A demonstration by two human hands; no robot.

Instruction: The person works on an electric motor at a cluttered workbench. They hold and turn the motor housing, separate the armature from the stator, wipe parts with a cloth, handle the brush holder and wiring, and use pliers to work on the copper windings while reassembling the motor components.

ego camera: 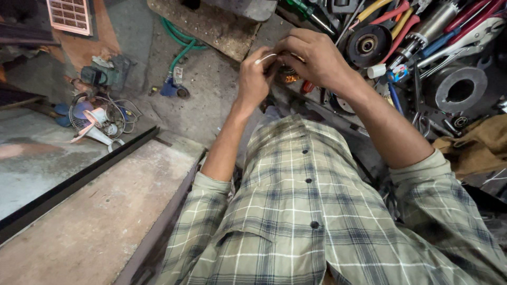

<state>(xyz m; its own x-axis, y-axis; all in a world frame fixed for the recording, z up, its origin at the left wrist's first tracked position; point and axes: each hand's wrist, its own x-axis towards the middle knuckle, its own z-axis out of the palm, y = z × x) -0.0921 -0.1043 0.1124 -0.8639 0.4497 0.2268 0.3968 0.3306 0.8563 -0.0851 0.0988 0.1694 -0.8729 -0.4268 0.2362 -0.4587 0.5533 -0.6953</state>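
Head view, looking down your own chest and forearms. Your left hand [253, 76] is closed, fingertips pinched on a thin white wire [265, 57] that arcs up out of the grip. Your right hand [315, 57] is closed too, curled over from the other side, its fingers meeting the left hand's; the wire's far end disappears under them. Just beneath the two hands sits a small part with copper-coloured winding [289, 78], mostly hidden by your fingers, so you cannot tell whether either hand actually holds it or only touches it. Both hands are raised together over the near edge of the counter [369, 134]. To the right of your right hand, the counter is heaped with tools: a black grinding disc [368, 45] near the wrist, a small white cap [376, 70] just beside it, red- and yellow-handled pliers [397, 26] above, a grey metal ring [459, 89] further right, and a brown cloth [475, 148] at the far right edge. Your plaid shirt [311, 211] fills the lower frame, sleeves rolled to the elbow. To the left, on the concrete floor [211, 100], lies a green hose [182, 39], and well apart from it a tangle of wire and fan parts [100, 119]. A wooden slab [100, 211] runs along lower left.
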